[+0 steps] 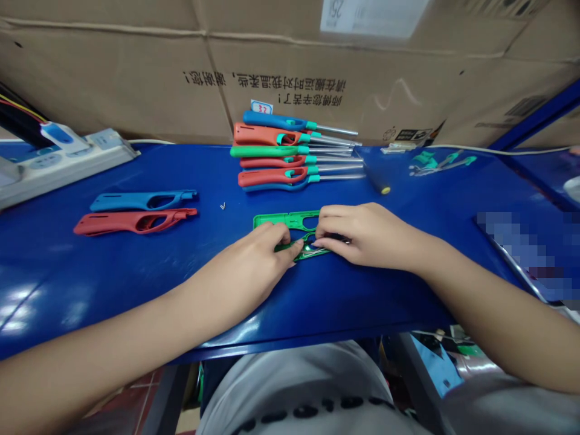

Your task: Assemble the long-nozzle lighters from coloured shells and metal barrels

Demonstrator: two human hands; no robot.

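Observation:
My left hand (272, 254) is closed on the left part of a green lighter casing half (312, 250), which lies on the blue table with its inside facing up. At the same casing, the bent fingers of my right hand (351, 232) pinch at its inner parts, where a thin wire shows. What exactly the right fingertips hold is too small to make out. Just behind, a second green casing half (276, 220) lies flat, its right end partly hidden by my right hand.
Several long-necked lighters (272, 176) are stacked at the back, beside a screwdriver (378, 178). Blue (122, 201) and red casings (109, 223) lie left, near small screws (223, 206). Green trigger parts (446, 162) and a phone-like slab (521, 254) are right; a power strip (67, 163) stands far left. Cardboard (136, 78) backs the table.

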